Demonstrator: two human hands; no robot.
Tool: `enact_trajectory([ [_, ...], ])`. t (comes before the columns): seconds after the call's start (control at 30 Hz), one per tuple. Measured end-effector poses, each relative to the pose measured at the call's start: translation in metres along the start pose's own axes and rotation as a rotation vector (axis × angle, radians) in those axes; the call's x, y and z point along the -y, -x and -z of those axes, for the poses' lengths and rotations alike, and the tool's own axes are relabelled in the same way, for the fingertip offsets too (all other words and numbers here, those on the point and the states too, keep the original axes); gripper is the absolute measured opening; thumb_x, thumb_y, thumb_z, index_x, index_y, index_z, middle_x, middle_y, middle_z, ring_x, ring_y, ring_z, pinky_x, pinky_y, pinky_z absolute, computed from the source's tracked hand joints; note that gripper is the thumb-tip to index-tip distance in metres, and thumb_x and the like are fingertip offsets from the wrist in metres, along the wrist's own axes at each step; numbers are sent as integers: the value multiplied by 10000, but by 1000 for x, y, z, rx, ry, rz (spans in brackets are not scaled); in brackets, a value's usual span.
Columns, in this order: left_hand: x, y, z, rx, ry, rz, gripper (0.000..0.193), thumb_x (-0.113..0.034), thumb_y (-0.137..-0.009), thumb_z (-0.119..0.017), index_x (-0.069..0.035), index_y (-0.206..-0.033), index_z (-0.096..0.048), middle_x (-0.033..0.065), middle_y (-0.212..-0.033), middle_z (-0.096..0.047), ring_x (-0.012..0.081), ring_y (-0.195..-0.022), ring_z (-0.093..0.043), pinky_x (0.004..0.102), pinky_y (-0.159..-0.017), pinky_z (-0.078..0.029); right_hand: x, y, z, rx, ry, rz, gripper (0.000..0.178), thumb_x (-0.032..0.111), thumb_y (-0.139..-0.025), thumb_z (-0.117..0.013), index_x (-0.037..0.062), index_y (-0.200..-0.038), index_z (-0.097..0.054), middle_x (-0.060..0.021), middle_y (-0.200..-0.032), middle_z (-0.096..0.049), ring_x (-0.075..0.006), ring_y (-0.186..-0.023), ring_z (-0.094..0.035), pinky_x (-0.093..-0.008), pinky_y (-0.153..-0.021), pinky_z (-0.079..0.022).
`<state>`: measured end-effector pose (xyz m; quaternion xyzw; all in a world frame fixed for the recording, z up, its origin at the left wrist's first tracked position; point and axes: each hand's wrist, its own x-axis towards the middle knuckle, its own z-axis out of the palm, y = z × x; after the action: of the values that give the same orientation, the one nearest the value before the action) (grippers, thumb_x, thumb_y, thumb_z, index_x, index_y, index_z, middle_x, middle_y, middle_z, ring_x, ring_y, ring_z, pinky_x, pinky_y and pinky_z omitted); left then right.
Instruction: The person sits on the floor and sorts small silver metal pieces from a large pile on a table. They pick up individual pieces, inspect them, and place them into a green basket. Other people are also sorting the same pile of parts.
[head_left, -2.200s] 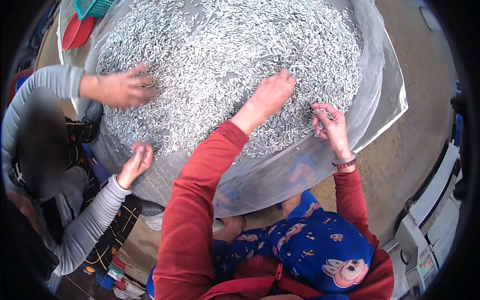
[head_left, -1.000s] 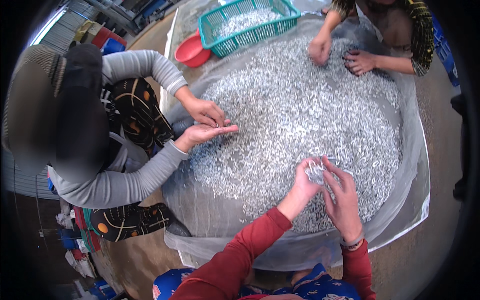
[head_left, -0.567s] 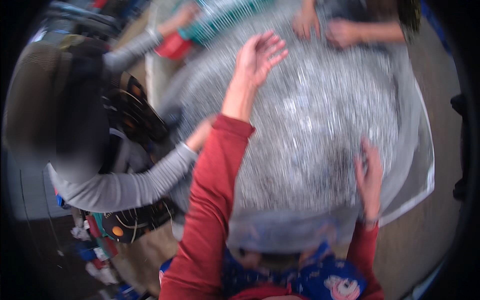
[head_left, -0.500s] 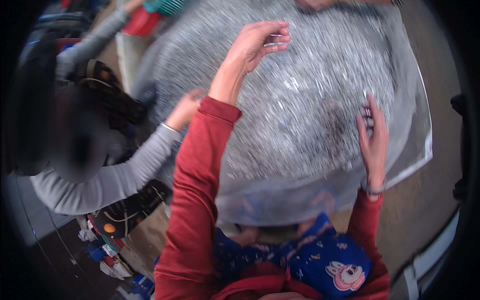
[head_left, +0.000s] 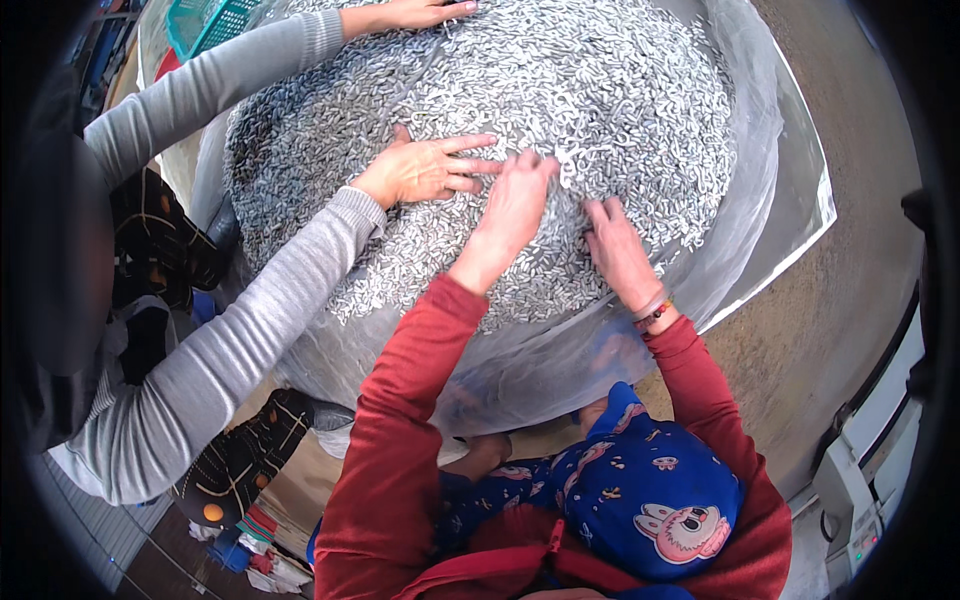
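Note:
A broad heap of small silvery, curved metal pieces (head_left: 640, 110) lies on clear plastic sheeting (head_left: 755, 150). My left hand (head_left: 515, 205) reaches into the middle of the heap, its fingers bunched and tips pressed down among the pieces. Whatever those fingertips hold is hidden. Just right of it is a small cluster of whiter, hook-like pieces (head_left: 568, 165). Lower right, my right hand (head_left: 620, 255) touches the heap with bent fingers, thumb a little apart, and nothing visible held. Between my hands the pieces look blurred.
A co-worker in grey sleeves is at the left; one hand (head_left: 425, 172) lies spread on the heap, close against my left hand. Their other hand (head_left: 415, 14) rests at the far edge. A teal basket (head_left: 210, 25) stands far left. My blue-clad knee (head_left: 650, 490) is near the sheeting.
Both my hands have come down onto the heap and closer together, the right one moving left. The co-worker's near hand has moved right, onto the pieces beside my left hand.

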<state>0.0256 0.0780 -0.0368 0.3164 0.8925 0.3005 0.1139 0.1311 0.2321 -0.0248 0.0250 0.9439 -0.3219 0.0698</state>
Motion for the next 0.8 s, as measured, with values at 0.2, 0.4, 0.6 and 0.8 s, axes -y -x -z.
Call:
enact_trajectory([
  [0.2,1,49,22,442,473,164,289,-102,-803,-653,-45,-1076,-578,123,-886,-633,203,-804,-616,312,-691,-491,8,7,-2,486,-699,-350,404,10,-845,-534,-27,-1233,-428,-159,-893,-597,-201,-768,-631,-291,-638,-517],
  [0.4,11,65,73,421,1436,453,396,-102,-914,-529,35,-1272,-426,129,-1061,-585,174,-913,-617,274,-809,-510,39,-5,12,472,-1213,-246,419,-21,-867,-384,14,-1283,-420,-102,-1032,-605,-132,-866,-595,-283,-734,-509],
  [0.6,20,53,79,497,891,427,346,-165,-944,-495,-29,-1262,-483,109,-1021,-623,145,-930,-600,275,-793,-491,38,-9,25,408,-1049,-389,348,23,-882,-426,28,-1227,-469,-88,-1073,-613,-117,-996,-556,-264,-784,-468],
  [0.8,18,35,85,352,480,192,306,-145,-883,-587,-17,-1159,-561,60,-939,-659,85,-870,-590,260,-764,-465,37,-5,33,315,-1271,-383,283,112,-913,-532,17,-1179,-509,-100,-1023,-623,-135,-909,-608,-247,-745,-486],
])
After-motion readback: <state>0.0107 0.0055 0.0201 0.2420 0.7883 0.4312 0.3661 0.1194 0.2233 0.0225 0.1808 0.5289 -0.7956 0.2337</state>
